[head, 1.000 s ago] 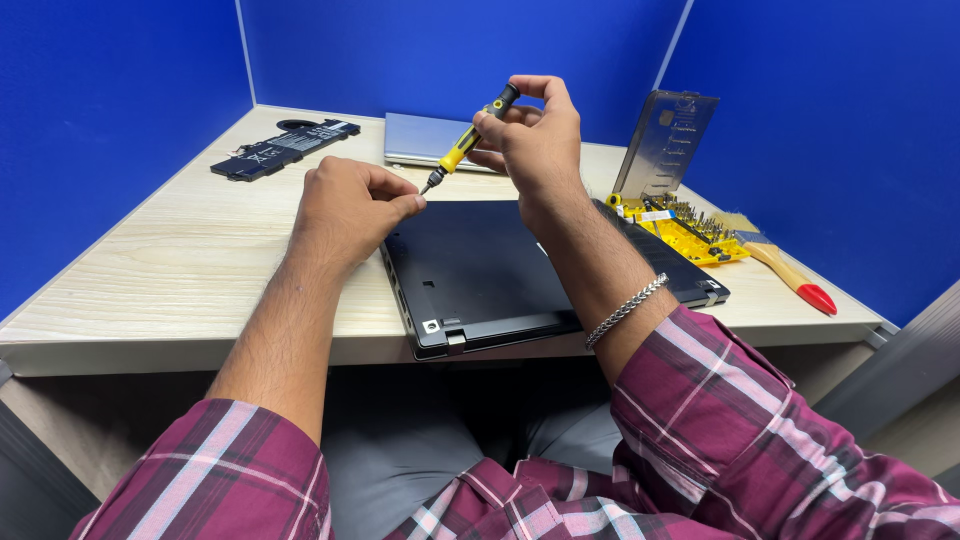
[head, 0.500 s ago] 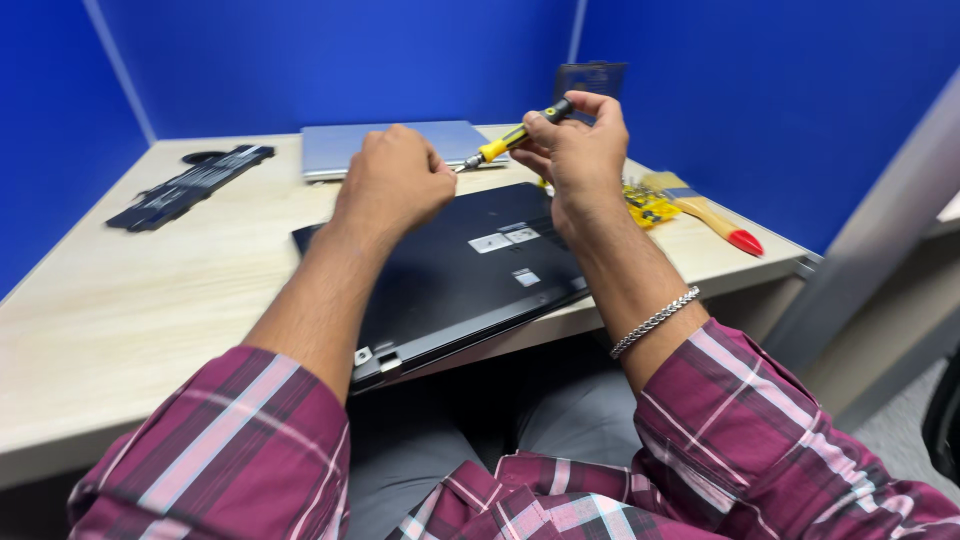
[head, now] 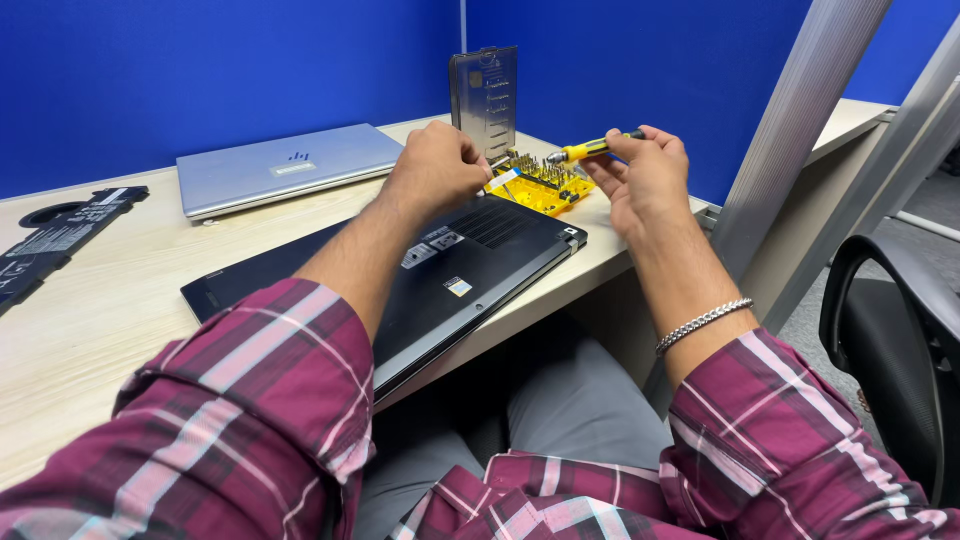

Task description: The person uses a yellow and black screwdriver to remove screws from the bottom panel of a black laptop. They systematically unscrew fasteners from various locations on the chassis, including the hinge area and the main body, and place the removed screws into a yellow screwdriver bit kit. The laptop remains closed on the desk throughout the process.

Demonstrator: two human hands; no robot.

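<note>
My right hand (head: pixel 648 180) holds a yellow-and-black screwdriver (head: pixel 588 149) level above the desk, its tip pointing left. My left hand (head: pixel 437 168) is closed just left of that tip, fingers pinched near it; what they pinch is too small to tell. Both hands hover over the far right corner of a black laptop (head: pixel 450 270) lying bottom-up on the pale wooden desk (head: pixel 90 310). A yellow tray of screwdriver bits (head: pixel 545 180) lies right behind the hands, with its clear lid (head: pixel 484 95) standing upright.
A closed silver laptop (head: pixel 285 168) lies at the back of the desk. A black flat battery pack (head: pixel 55 235) rests at the far left. Blue partition walls surround the desk. A grey metal post (head: pixel 800 130) and a black chair (head: pixel 890 350) are at the right.
The view has swung to the right and my hands have moved from above the black laptop's middle to its right corner beside the bit tray. The right hand keeps the screwdriver.
</note>
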